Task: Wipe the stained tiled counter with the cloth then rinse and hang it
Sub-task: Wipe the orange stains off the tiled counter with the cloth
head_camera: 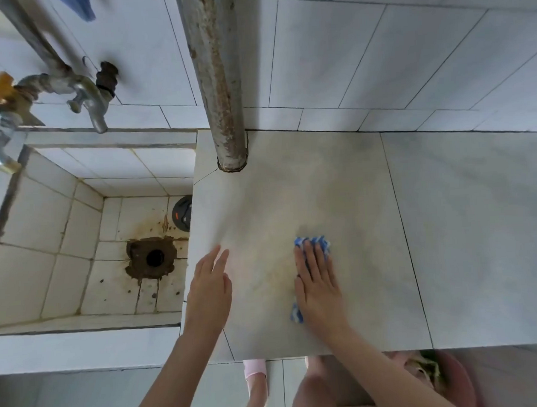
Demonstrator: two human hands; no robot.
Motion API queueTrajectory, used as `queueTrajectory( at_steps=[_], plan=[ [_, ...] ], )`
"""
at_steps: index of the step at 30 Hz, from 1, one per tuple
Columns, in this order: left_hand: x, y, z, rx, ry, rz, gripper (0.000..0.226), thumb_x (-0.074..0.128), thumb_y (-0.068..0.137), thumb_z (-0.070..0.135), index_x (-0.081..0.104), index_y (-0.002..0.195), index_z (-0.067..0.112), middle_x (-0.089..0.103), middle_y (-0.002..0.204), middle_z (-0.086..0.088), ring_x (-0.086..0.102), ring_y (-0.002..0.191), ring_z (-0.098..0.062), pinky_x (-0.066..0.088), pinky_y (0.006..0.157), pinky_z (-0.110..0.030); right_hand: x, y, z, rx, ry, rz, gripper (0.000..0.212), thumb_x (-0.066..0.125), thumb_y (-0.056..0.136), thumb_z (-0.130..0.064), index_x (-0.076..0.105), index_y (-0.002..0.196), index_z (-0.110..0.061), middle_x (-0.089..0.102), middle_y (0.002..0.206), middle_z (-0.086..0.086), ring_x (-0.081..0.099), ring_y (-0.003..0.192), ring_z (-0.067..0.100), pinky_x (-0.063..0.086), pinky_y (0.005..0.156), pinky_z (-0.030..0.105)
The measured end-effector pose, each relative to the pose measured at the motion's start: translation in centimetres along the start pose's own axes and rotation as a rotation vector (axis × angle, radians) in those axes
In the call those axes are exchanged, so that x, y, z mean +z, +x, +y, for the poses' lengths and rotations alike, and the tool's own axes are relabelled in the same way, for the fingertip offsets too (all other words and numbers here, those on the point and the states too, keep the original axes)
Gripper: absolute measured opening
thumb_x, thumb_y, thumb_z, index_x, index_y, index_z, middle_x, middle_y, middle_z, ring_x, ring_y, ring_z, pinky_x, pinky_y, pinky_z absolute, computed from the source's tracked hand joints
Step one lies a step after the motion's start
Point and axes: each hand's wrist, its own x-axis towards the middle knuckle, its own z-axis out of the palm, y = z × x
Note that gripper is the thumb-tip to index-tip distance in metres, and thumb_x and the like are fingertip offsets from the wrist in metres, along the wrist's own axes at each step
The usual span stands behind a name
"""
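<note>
- The wall [377, 57] of pale tiles with dark grout lines fills the far side, well beyond both hands.
- The tiled counter [448, 225] spreads under and to the right of the hands; its large tile carries a yellowish-brown stain [273, 265] lying between the two hands and reaching away from them.
- A sunken tiled basin [61, 245] sits to the left of the left hand, with a rust-ringed drain hole [154, 257] in its floor.
- A corroded vertical pipe [220, 81] meets the counter well beyond the hands.
- Metal taps [84, 94] stick out over the basin, far off to the left.
- The right hand [320, 289] lies flat, fingers stretched, pressing down on the cloth rather than clenching it.
- The left hand [211, 287] rests open-palmed on the counter's left edge, holding nothing.
- The blue-and-white cloth [320, 242] is on the counter under the right hand, showing past the fingertips and beside the palm's left edge.
</note>
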Motion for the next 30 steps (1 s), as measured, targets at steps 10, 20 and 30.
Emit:
queueTrajectory(
  at_steps=[10, 20, 30],
  plan=[
    [-0.2, -3.0, -1.8, 0.066, 0.176, 0.035, 0.046, 0.058, 0.082, 0.002, 0.050, 0.128, 0.006, 0.050, 0.132, -0.011, 0.045, 0.116, -0.026, 0.046, 0.094, -0.038, 0.8, -1.2, -5.5, -0.225, -0.038, -0.051, 0.052, 0.028, 0.097, -0.027, 0.024, 0.148, -0.017, 0.022, 0.155, 0.003, 0.019, 0.144, 0.020, 0.020, 0.114, 0.039],
    [0.1, -3.3, -1.8, 0.087, 0.232, 0.052, 0.051, 0.064, 0.078, 0.002, 0.050, 0.127, 0.003, 0.051, 0.132, -0.014, 0.049, 0.113, -0.031, 0.046, 0.094, -0.042, -0.6, -6.0, 1.7, 0.161, -0.067, 0.013, 0.053, 0.010, 0.100, -0.026, 0.020, 0.148, -0.004, 0.016, 0.156, 0.014, 0.012, 0.145, 0.027, 0.017, 0.115, 0.043],
    [-0.1, -3.0, -2.6, 0.119, 0.158, 0.070, 0.050, 0.058, 0.081, -0.003, 0.049, 0.129, 0.005, 0.047, 0.137, -0.011, 0.046, 0.122, -0.029, 0.040, 0.100, -0.035, 1.6, -6.1, -8.7, -0.055, 0.001, -0.055, 0.052, 0.010, 0.102, -0.031, 0.017, 0.150, -0.014, 0.015, 0.157, 0.006, 0.013, 0.145, 0.025, 0.018, 0.112, 0.039]
  ],
)
